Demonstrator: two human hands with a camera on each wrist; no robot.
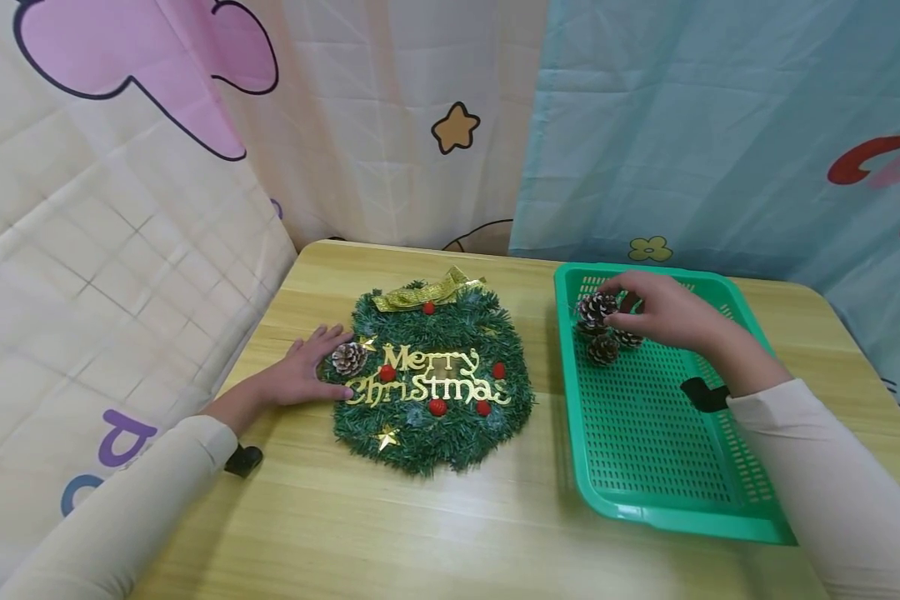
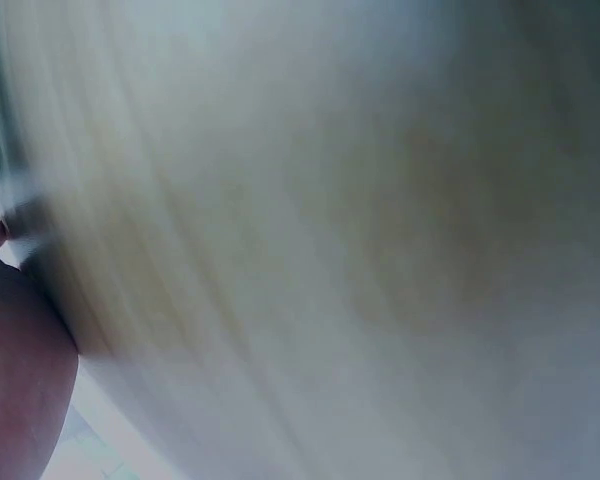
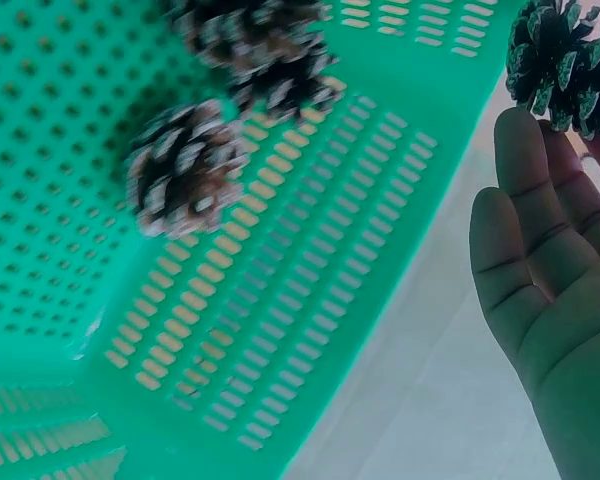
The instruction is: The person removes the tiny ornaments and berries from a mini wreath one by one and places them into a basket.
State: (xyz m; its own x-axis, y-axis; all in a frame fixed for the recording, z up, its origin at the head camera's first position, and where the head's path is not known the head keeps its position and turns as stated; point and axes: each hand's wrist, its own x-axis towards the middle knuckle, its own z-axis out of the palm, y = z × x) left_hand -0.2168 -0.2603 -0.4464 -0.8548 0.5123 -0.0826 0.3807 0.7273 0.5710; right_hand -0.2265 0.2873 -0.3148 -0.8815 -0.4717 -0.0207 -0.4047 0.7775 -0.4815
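Observation:
My right hand (image 1: 663, 310) is over the far left corner of the green basket (image 1: 720, 287), its fingertips pinching a white-tipped pinecone (image 3: 560, 65). In the right wrist view that cone is by the fingertips at the upper right. Below it in the head view lie further pinecones (image 1: 602, 350) inside the basket. My left hand (image 1: 300, 372) rests at the left edge of a green Christmas wreath (image 1: 427, 454), fingers spread around a pinecone (image 1: 349, 358) set on it. A gold "Merry Christmas" sign (image 1: 431, 375) crosses the wreath.
Red berries (image 1: 438, 407), gold stars (image 1: 387, 437) and a gold ribbon (image 1: 427, 294) decorate the wreath. All stands on a wooden table (image 1: 390, 533), with printed curtains (image 1: 390, 108) behind and to the left. The left wrist view is mostly blurred tabletop.

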